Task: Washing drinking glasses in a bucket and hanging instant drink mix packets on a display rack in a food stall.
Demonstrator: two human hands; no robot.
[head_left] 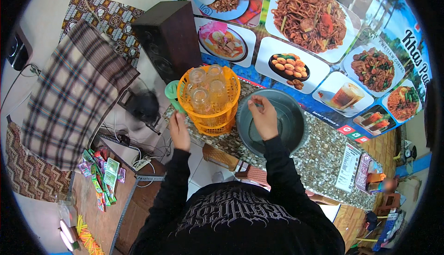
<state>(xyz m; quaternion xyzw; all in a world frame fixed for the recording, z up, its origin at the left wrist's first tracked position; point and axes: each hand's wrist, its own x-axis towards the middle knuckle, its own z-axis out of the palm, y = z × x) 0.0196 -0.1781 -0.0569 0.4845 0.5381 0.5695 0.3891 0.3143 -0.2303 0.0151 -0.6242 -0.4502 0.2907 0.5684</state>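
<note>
A yellow-orange plastic basket (213,122) with openwork sides stands on the speckled counter, holding several clear glass jars or tumblers (200,98). My left hand (179,131) is at the basket's left side, fingers stretched upward, with nothing visible in it. Just above that hand, a light-green plastic utensil (173,91) with a round end and a handle leans beside the basket. To the right of the basket sits a grey round basin (296,130), which seems to contain clear water. Over it is my right hand (264,117), fingers loosely bent and thumb slightly apart; I see nothing between them.
A dark speaker box (169,40) rises behind the basket. Food-picture banners (319,65) line the counter's far side. On the counter (319,162) to the right lies a white printed sheet (348,167). Colourful sachets (104,176) lie on a wooden surface at lower left, near loose cables (143,151).
</note>
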